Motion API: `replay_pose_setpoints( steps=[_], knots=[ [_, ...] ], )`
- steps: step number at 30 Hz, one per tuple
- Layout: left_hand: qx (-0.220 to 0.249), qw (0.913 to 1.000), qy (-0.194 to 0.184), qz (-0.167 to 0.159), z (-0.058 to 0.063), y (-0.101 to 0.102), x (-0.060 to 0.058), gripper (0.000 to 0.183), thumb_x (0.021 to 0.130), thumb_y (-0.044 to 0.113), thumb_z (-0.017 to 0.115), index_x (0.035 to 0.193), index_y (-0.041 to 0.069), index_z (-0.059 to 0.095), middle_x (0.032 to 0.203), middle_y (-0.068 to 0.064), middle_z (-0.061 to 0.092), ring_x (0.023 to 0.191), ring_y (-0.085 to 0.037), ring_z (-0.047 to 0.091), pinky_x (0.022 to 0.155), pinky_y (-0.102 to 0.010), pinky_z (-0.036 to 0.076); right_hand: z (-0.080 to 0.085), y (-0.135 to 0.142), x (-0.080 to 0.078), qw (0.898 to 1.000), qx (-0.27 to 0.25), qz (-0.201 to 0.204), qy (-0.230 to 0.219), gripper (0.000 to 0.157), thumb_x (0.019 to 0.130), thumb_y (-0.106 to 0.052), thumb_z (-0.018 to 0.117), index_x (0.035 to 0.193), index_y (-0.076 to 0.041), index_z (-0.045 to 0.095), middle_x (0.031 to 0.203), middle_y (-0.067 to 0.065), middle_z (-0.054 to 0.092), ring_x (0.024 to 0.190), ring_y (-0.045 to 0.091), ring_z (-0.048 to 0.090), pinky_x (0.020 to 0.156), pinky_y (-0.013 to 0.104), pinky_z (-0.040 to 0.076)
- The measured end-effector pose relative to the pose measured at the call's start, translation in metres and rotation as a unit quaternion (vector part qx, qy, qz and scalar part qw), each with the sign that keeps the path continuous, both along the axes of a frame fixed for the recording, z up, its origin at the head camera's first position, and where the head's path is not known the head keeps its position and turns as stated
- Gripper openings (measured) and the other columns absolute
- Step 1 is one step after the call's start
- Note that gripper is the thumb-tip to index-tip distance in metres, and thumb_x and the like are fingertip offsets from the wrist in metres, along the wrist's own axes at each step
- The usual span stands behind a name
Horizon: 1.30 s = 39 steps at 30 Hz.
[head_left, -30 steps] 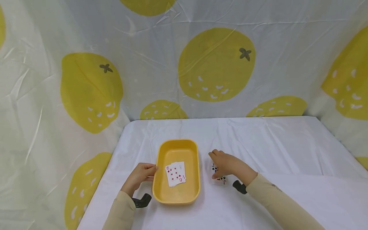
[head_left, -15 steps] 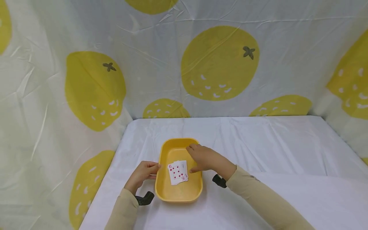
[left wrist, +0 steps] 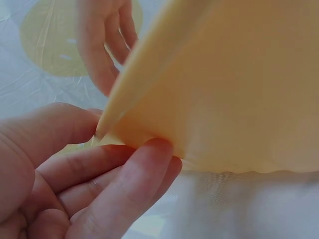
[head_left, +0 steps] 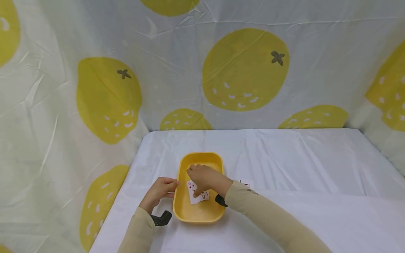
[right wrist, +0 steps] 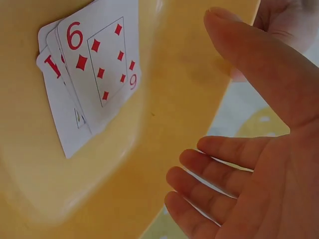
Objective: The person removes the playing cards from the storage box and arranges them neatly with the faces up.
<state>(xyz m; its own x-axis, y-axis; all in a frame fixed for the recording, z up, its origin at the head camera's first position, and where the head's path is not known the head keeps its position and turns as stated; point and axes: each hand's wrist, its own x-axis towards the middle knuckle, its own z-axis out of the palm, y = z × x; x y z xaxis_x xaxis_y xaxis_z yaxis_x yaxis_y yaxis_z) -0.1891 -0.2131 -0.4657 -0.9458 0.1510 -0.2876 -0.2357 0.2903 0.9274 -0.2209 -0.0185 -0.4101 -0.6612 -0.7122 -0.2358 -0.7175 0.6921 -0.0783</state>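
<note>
White, red-printed playing cards (right wrist: 97, 74) lie in the yellow oblong plastic tray (head_left: 199, 213) the left hand (head_left: 158, 193) pinches, beneath the spread, empty right hand (head_left: 207, 177); I judge them light, slick, bendable, best held by their edges.

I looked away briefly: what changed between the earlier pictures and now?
The right hand, earlier over a white jack playing card on the white cloth, has moved left, above the yellow rounded tray, and holds nothing. A white card shows past the beige sleeve; whether it is that jack is unclear. Unchanged: the left hand pinches the tray's left rim, and the white six of diamonds lies face up inside.
</note>
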Motion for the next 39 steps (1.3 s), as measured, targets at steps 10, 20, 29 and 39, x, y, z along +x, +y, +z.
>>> replay_pose_setpoints(
  steps=[10, 20, 29, 39],
  knots=[
    [0.001, 1.0000, -0.003, 0.004, -0.002, 0.001, -0.002, 0.033, 0.086, 0.018, 0.061, 0.103, -0.010, 0.062, 0.094, -0.016, 0.064, 0.079, -0.025, 0.064, 0.063, -0.035, 0.054, -0.028, -0.012, 0.003, 0.999, 0.049, -0.021, -0.003, 0.072, 0.057, -0.047, 0.080, 0.112, -0.011, 0.052, 0.101, 0.000, 0.046, 0.087, 0.015, 0.046, 0.080, 0.027, 0.044],
    [0.011, 0.9999, -0.001, -0.002, -0.003, 0.000, -0.003, 0.033, 0.086, 0.017, 0.060, 0.103, -0.012, 0.062, 0.094, -0.018, 0.064, 0.079, -0.025, 0.064, 0.063, -0.035, 0.054, -0.037, -0.012, 0.005, 0.998, 0.035, -0.055, -0.023, 0.068, 0.055, -0.037, 0.085, 0.109, -0.007, 0.055, 0.101, 0.003, 0.043, 0.086, 0.017, 0.044, 0.084, 0.029, 0.041],
    [0.014, 0.9999, -0.002, -0.003, -0.005, -0.002, -0.003, 0.033, 0.087, 0.015, 0.059, 0.104, -0.013, 0.060, 0.092, -0.018, 0.064, 0.076, -0.025, 0.065, 0.063, -0.035, 0.054, -0.038, -0.015, 0.003, 0.997, 0.045, -0.055, -0.019, 0.064, 0.054, -0.037, 0.085, 0.104, -0.009, 0.056, 0.094, 0.001, 0.042, 0.084, 0.016, 0.042, 0.081, 0.029, 0.039],
    [0.004, 1.0000, -0.002, 0.003, -0.005, -0.004, -0.004, 0.033, 0.086, 0.017, 0.060, 0.104, -0.010, 0.062, 0.093, -0.018, 0.064, 0.077, -0.026, 0.065, 0.063, -0.035, 0.054, -0.030, -0.017, -0.004, 0.997, 0.048, -0.056, -0.025, 0.069, 0.054, -0.042, 0.084, 0.107, -0.008, 0.055, 0.091, 0.002, 0.041, 0.081, 0.017, 0.041, 0.080, 0.031, 0.039]
  ],
)
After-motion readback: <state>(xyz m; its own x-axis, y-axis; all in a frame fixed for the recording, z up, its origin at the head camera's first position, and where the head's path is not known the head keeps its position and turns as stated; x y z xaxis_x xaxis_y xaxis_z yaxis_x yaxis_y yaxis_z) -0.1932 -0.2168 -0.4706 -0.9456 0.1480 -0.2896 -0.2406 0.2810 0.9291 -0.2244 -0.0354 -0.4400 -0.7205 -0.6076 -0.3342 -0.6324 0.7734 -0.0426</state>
